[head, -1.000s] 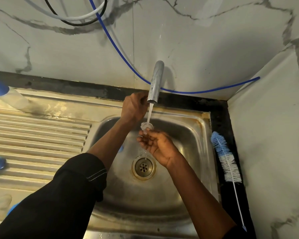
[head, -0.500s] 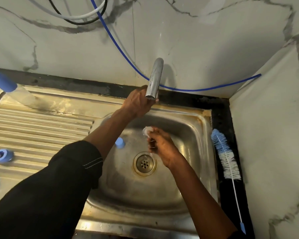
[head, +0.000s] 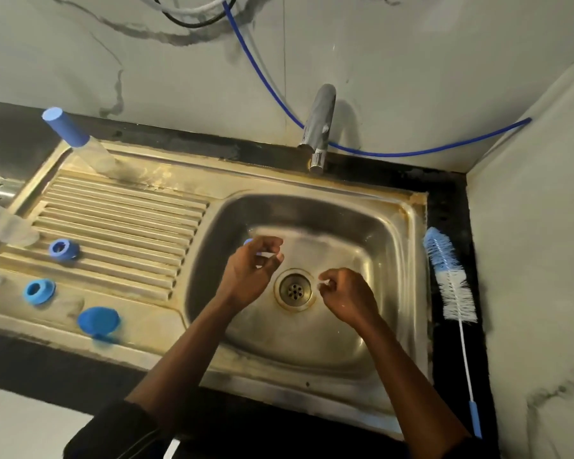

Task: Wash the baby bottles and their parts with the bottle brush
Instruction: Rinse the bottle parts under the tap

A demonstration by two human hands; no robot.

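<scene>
Black sleeve (head: 113, 432) showing at the bottom edge, both forearms reaching in over the sink (head: 411, 226).

Right hand (head: 350, 294) hovering just right of the drain (head: 294, 289). Its grip is closing tight, thumb and fingertips pinching what looks like a small clear part (head: 321, 285). That is showing only as a pale speck, shape not resolvable.

Left hand (head: 249, 271) hanging over the basin, left of the drain. Fingers are half curling, thumb standing apart from them. Blur is smearing the fingertips, so can't tell whether this grip is holding anything. Blue piece (head: 248, 241) peeking out behind those fingertips, mostly hidden. Can't tell if it's touching them or lying in the basin.

On the drainboard (head: 120, 220), the blue dome cap (head: 98, 321) is sitting nearest, lower edge blurring. Near ring (head: 39, 290) and far ring (head: 63, 249), both blue, lying beyond it, apart from each other. Cut-off bottle (head: 9, 226), clear, running out of frame at the left edge.

Bottle brush (head: 449, 276) lying on the black surface (head: 451, 193) just right of the sink, bristles far, blue-tipped handle near, neither hand touching it.

Capped bottle (head: 80, 140), clear with a blue cap, standing at the drainboard's far corner.

Tap (head: 320, 120) sticking out over the back rim. Its sticker (head: 318, 158) is showing barcode-like lines, too blurred to read. Blue tube (head: 411, 154) running along the wall behind it. Cables (head: 193, 14), white and black, getting cut off at the top.
</scene>
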